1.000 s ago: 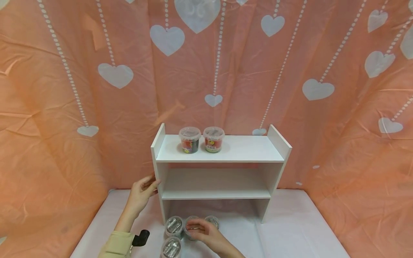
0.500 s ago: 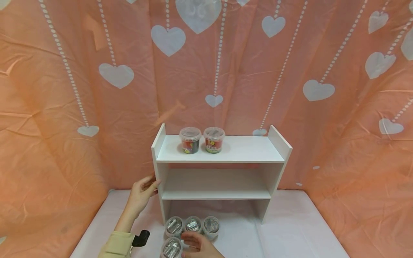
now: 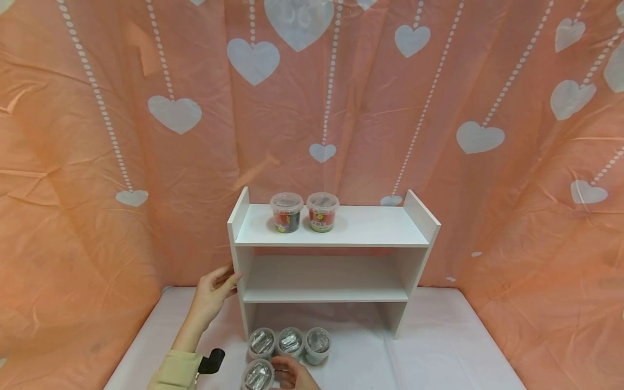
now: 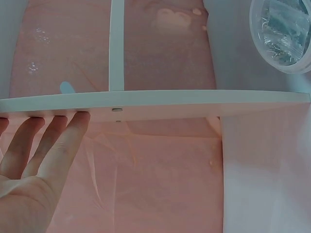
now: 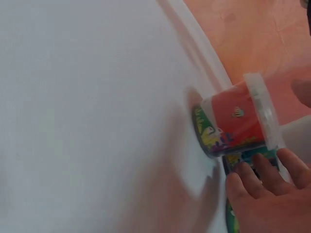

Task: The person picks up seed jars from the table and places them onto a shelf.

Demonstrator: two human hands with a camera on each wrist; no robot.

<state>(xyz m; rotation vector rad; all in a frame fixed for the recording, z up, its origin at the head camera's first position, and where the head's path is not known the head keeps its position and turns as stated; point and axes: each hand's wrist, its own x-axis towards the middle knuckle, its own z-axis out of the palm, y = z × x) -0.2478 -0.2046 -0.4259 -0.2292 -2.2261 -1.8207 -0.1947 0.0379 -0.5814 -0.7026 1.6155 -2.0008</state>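
Note:
My left hand touches the left side panel of a small white shelf with its fingertips. In the left wrist view, its straight fingers rest against that panel. My right hand is at the right side of the front tub, a clear lidded plastic tub. The right wrist view shows the spread fingers beside lidded tubs, with the thumb apart; one tub has a red sea-creature label. Behind the front tub stand a left tub, a middle tub and a right tub.
Two lidded tubs, a left one and a right one, stand on the shelf's top board at the left. The shelf stands on a white-covered table. A pink curtain with white hearts hangs behind and at the sides.
My right hand has moved from over the middle tub down toward the front tub, uncovering the middle and right tubs. The left hand stays at the shelf's side.

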